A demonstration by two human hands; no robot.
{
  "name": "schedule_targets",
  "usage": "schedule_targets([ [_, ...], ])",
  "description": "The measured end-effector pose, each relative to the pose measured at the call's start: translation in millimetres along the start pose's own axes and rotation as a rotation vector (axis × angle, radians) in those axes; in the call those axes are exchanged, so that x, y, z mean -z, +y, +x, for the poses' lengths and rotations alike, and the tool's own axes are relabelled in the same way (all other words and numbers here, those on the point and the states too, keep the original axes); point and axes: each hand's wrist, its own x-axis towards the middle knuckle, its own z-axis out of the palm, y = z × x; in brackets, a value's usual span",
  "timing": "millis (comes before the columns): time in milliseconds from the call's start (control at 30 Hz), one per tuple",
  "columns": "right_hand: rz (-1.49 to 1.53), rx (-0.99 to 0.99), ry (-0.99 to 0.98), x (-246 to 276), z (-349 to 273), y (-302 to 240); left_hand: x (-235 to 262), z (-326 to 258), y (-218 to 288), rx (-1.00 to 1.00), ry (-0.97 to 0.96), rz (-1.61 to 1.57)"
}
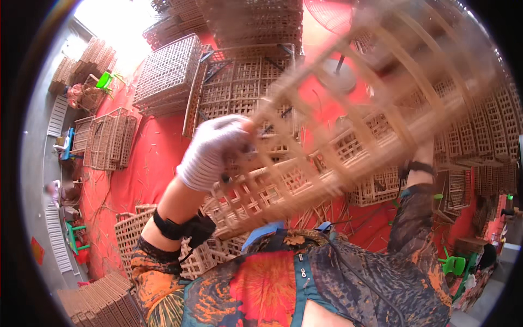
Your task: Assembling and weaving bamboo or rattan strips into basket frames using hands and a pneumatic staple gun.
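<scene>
A rectangular woven basket of light brown strips (327, 177) is held up in front of me. It is tilted, with its right end higher and smeared by motion. My left hand (218, 146), in a white and grey knitted glove, is closed on its left end. My right forearm (422, 166), with a dark band round it, rises behind the basket's right part. The basket hides my right hand, so its grip cannot be seen. Beyond my left hand lies a larger woven tray (242, 82) with black corner pieces.
Stacks of woven panels stand at the back left (166, 76), the right (487, 128) and the lower left (101, 302). A red floor covering (155, 158) bears loose strips. A round-based fan (338, 76) stands beyond the basket. Green chairs (452, 264) are at the sides.
</scene>
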Motion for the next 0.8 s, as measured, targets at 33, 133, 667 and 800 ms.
schedule_targets([
  [33, -0.042, 0.060, -0.025, -40, 21, -7, 39, 21, -10, -0.066, 0.050, -0.027],
  [133, -0.361, 0.129, -0.121, -141, 63, 5, 164, 91, -59, -0.018, 0.416, -0.350],
  [667, -1.521, -0.359, -0.465, -124, 75, 364, 262, 143, -408, 0.770, 0.703, -0.114],
  [800, -1.314, -0.398, -0.382, -113, 120, 415, 224, 158, -435, 0.817, 0.773, -0.383],
])
